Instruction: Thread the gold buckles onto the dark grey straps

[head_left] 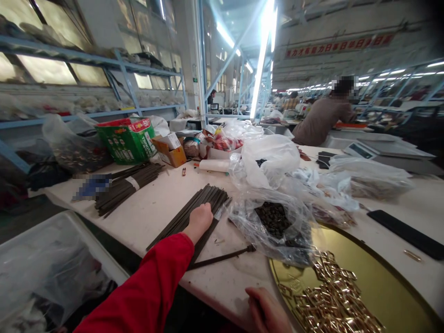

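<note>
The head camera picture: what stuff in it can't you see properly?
All in the head view:
Left hand: its own back hides the fingertips, so I can't tell if it grips any of the dark strips.
Right hand: partly cut off by the bottom edge.
Gold tray: also cut off by the bottom edge.
Scale display: too small and blurred to read.
</note>
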A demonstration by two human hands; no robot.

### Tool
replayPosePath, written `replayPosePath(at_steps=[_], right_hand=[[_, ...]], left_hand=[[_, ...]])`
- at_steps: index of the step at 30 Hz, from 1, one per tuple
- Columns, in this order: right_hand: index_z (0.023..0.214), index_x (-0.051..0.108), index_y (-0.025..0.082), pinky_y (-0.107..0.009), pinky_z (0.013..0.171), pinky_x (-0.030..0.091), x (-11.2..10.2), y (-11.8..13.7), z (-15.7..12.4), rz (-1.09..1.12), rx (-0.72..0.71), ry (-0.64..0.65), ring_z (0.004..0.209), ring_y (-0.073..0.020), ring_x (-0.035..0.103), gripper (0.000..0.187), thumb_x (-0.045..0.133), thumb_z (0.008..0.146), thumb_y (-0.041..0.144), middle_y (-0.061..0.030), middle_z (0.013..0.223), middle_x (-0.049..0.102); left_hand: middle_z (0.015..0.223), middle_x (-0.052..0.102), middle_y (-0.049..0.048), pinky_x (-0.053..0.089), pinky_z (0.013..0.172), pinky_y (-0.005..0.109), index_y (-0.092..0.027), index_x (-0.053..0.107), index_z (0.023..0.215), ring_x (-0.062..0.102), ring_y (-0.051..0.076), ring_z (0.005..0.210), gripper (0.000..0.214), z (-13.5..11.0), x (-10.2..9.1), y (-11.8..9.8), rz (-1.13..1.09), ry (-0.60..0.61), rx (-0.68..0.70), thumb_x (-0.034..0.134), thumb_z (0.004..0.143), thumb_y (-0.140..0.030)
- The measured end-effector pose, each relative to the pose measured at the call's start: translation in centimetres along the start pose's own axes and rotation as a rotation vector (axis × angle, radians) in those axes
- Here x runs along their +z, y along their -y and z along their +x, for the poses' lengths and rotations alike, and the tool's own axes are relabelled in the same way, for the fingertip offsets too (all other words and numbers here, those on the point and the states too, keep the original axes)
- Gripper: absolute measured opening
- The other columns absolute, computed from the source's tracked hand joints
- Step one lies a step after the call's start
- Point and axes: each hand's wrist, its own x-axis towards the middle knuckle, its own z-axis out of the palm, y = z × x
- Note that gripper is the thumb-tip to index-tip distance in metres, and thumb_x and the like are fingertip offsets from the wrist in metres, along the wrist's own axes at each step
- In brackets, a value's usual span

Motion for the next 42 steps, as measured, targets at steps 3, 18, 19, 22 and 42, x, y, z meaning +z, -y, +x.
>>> replayPosePath(at_steps=[3,18,19,22,42], right_hand=[[0.096,0.058,0.021,-0.023,0.068,0.05,-0.9,1.0,0.4,-0.035,0.024,0.079,0.076,-0.0167,0.063,0.02,0.044,0.082,0.016,-0.0055,0.083,0.065],[0.107,0.05,0.016,-0.022,0.042,0.036,-5.5,6.2,3.7,0.683,0.571,-0.186,0.046,-0.0102,0.045,0.05,0.043,0.08,0.058,0.0005,0.064,0.054],[0.103,0.052,0.017,-0.021,0.041,0.035,-6.5,6.7,4.2,0.724,0.585,-0.228,0.045,-0.009,0.043,0.049,0.046,0.078,0.058,0.0021,0.061,0.052],[0.08,0.055,0.016,-0.018,0.039,0.028,-8.5,7.3,4.7,0.693,0.667,-0.241,0.041,-0.0063,0.037,0.039,0.062,0.069,0.053,0.0061,0.049,0.044],[0.086,0.064,0.014,-0.019,0.039,0.025,-6.6,4.8,4.2,0.793,0.891,-0.11,0.042,-0.006,0.034,0.035,0.063,0.069,0.044,0.0058,0.048,0.043]], left_hand=[[0.084,0.064,0.016,0.045,0.069,0.032,-0.008,0.055,0.092,0.063,0.025,0.081,0.022,-0.6,-0.5,-0.1,-0.026,-0.017,-0.04,0.037,0.085,-0.017],[0.063,0.054,-0.0034,0.036,0.056,0.019,-0.015,0.059,0.078,0.048,0.011,0.06,0.033,-12.1,-8.9,-4.5,-0.636,0.305,0.445,0.043,0.083,-0.044],[0.06,0.05,-0.0042,0.034,0.054,0.019,-0.015,0.058,0.075,0.046,0.01,0.058,0.03,-13.9,-8.8,-4.9,-0.69,0.426,0.471,0.045,0.081,-0.041],[0.06,0.046,-0.0052,0.032,0.053,0.019,-0.015,0.053,0.07,0.042,0.009,0.057,0.02,-18.4,-8.5,-5.4,-0.825,0.676,0.416,0.049,0.078,-0.033],[0.057,0.052,-0.0058,0.027,0.039,0.014,-0.016,0.051,0.089,0.041,0.004,0.041,0.018,-20.1,-5.2,-5.4,-1.218,1.136,0.019,0.045,0.072,-0.019]])
